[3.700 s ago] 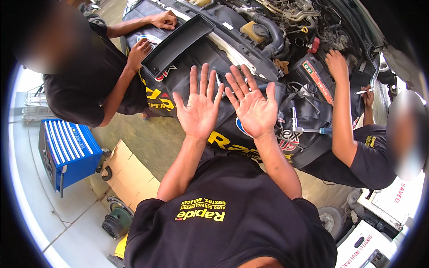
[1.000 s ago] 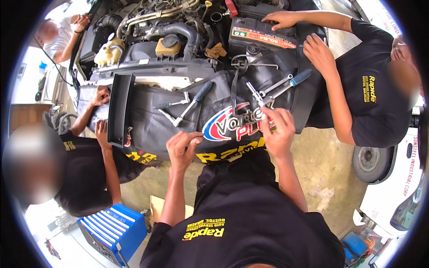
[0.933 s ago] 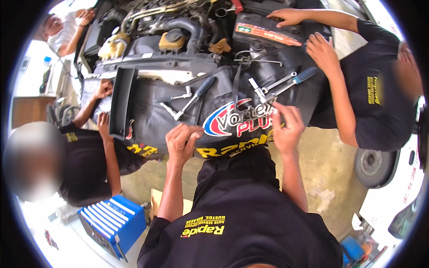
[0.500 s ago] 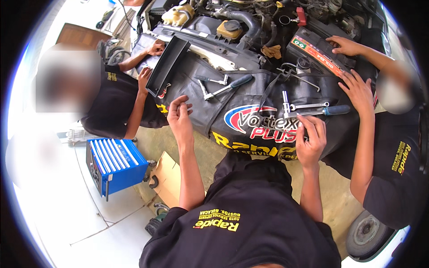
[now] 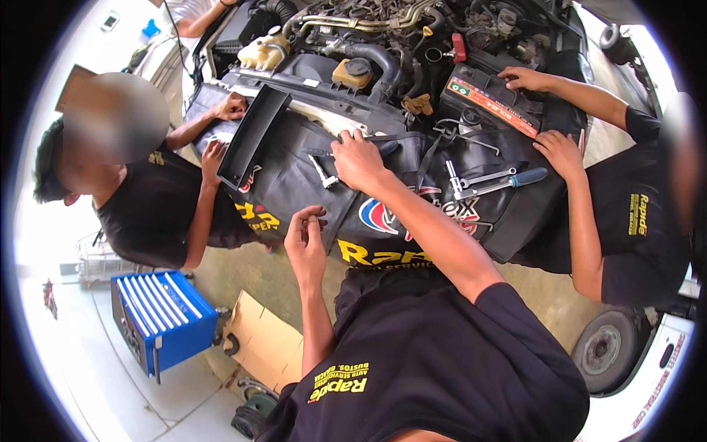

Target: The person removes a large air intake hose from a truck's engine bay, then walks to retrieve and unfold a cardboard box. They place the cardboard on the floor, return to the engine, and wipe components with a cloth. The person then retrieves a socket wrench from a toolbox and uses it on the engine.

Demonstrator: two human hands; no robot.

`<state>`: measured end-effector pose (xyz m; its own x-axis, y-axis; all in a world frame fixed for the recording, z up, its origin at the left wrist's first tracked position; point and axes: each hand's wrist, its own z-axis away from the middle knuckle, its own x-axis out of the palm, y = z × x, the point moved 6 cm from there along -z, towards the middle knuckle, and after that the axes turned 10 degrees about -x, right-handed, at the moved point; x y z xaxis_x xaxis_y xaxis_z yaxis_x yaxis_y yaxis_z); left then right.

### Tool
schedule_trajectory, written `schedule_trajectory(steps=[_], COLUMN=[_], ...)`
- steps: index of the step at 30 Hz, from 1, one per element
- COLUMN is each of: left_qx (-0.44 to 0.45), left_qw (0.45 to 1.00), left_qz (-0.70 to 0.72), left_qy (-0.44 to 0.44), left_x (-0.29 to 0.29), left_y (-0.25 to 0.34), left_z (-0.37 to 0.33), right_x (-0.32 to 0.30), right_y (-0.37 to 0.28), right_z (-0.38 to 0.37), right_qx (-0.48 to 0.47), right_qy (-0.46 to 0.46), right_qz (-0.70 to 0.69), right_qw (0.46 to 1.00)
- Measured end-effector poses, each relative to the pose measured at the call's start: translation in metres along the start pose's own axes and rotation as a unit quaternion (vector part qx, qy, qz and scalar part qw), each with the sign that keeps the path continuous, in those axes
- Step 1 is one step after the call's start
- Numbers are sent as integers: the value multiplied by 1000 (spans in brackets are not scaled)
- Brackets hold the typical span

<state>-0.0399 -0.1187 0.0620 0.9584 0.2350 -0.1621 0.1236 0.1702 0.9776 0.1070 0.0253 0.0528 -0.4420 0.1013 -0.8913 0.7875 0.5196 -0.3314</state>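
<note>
My right hand (image 5: 357,160) is stretched across my front over two ratchet wrenches on the black fender cover (image 5: 294,177). It hides their middles, and its fingertips are partly out of sight, so a grip cannot be made out. Beside it show the dark handle (image 5: 387,148) of one ratchet and a silver socket end (image 5: 328,180). Nearer my body, my left hand (image 5: 305,230) hovers with loosely bent fingers and nothing visible in it. Right of centre lie a combination wrench (image 5: 490,177) and a ratchet with a blue-grey handle (image 5: 529,177), with an upright socket extension (image 5: 454,180) alongside.
A co-worker on the left holds a long black tray (image 5: 254,138). Another, at right, has both hands at a car battery (image 5: 493,99). Beyond lies the engine bay with a yellowed reservoir (image 5: 263,51). A metal hold-down rod (image 5: 471,138) and blue tool cabinet (image 5: 166,317) are also around.
My right hand has swung left and forward from beside the blue-grey-handled ratchet to above the other two ratchets. My left hand sits lower with its fingers more bent. The view has shifted.
</note>
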Motion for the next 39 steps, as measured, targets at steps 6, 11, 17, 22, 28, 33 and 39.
schedule_trajectory(steps=[6,11,17,22,28,33,39], left_qx=[-7,101,187,273,347,383,335], left_qw=[998,981,897,831,816,809,869], left_qz=[43,-49,-104,-103,-110,-246,-241], left_qy=[-53,-160,-386,-473,-449,-372,-271], left_x=[-46,-44,7,34,52,67,49], left_y=[-10,9,50,66,87,98,87], left_z=[-28,-45,-25,-18,-27,-42,-77], right_x=[3,-66,-73,-73,-129,-127,-80], right_y=[6,-28,-71,-57,-36,-32,-32], right_z=[-17,17,99,149,152,104,73], right_qx=[12,181,273,212,83,150,212], right_qy=[12,88,268,275,148,-56,-49], right_qz=[31,-367,-659,-759,-809,-421,-610], right_qw=[999,908,648,551,562,893,762])
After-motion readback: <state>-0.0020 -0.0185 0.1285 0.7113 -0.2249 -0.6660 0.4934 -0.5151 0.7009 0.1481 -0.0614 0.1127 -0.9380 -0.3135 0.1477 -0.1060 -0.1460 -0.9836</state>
